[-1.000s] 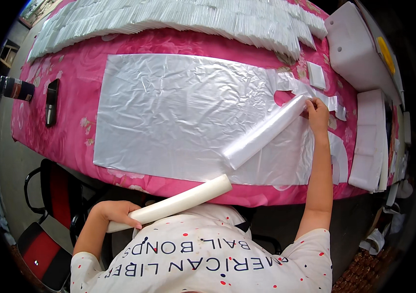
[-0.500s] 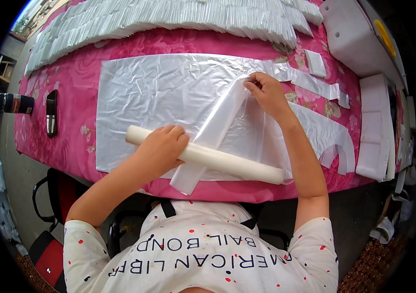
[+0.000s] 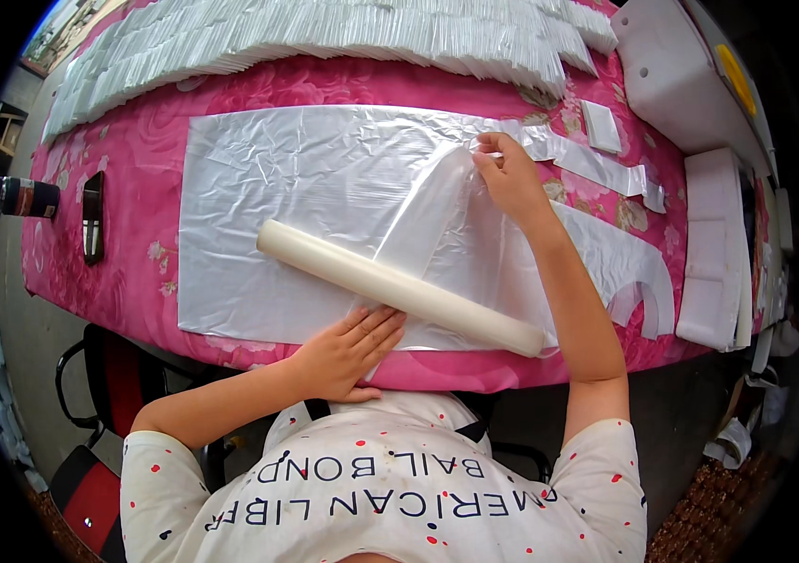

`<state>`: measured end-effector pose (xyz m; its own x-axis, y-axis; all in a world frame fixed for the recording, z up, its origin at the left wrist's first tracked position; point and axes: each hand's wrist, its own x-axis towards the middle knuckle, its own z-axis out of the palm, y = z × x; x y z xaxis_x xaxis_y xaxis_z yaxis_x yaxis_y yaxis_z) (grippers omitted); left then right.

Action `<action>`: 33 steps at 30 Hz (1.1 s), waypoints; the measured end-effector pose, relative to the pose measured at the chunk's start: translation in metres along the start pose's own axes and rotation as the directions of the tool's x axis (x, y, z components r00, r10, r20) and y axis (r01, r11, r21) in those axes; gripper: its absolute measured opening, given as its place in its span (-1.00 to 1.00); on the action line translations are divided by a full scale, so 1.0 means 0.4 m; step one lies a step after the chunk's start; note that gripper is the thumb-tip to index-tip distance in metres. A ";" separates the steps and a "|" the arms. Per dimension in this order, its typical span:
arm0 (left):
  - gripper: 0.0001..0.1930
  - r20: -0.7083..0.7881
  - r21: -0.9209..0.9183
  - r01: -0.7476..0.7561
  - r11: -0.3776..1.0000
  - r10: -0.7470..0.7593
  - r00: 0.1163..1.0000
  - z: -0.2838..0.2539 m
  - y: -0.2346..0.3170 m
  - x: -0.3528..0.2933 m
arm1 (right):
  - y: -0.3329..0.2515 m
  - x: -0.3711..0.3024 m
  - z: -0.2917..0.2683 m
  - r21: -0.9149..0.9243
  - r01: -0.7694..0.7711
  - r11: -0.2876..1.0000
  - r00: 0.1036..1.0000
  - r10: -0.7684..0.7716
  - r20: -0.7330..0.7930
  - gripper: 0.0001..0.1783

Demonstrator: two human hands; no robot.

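A large clear plastic bag or sheet (image 3: 268,178) lies spread on the table. Across it rests a smooth white tube (image 3: 399,290), slanting from upper left to lower right, with no hand around it. Below the tube, my left hand (image 3: 354,349) lies flat near the table's front edge, fingers stretched and pressed on the film. A pinch of my right hand (image 3: 505,169) holds up the end of a folded plastic strip (image 3: 432,202), which runs down under the tube. A cut plastic end with a handle-like notch (image 3: 620,267) spreads out to the right.
Rows of stacked white folded packets (image 3: 324,38) line the far side of the pink flowered tablecloth (image 3: 127,272). A phone (image 3: 92,218) and a dark cylinder (image 3: 26,197) are at left. Foam boxes (image 3: 711,249) stand at right, near a small white packet (image 3: 601,126) and plastic scraps (image 3: 601,167).
My left hand has let go of the tube and moved down and right to lie flat on the film. The right hand keeps its pinch in nearly the same place.
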<state>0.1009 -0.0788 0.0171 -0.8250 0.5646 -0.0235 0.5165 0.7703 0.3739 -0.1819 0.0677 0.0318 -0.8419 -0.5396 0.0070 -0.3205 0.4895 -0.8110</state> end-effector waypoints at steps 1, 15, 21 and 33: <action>-0.18 0.002 0.005 0.018 1.000 -0.018 1.000 0.003 0.008 0.002 | -0.012 -0.021 0.009 -0.017 -0.005 1.000 0.992 0.003 -0.125 -0.69; -0.18 -0.002 0.047 0.152 0.987 -0.152 0.988 0.035 0.083 0.015 | -0.033 -0.365 -0.035 -0.445 0.227 0.866 0.974 -0.192 0.122 -0.46; -0.19 0.049 -0.145 -0.154 0.977 0.163 0.985 0.002 0.016 0.004 | 0.062 -0.278 -0.196 -0.237 -0.222 0.946 0.970 0.189 -0.153 -0.47; -0.49 -0.096 0.272 0.013 0.962 0.014 0.995 0.075 0.092 0.008 | -0.079 -0.385 -0.007 -0.314 0.484 0.817 0.869 -0.408 0.279 -0.48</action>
<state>0.1244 -0.0397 0.0030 -0.8359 0.5443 0.0704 0.5489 0.8291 0.1068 -0.0431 0.1372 0.0580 -0.4795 -0.8602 0.1737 -0.8059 0.3533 -0.4751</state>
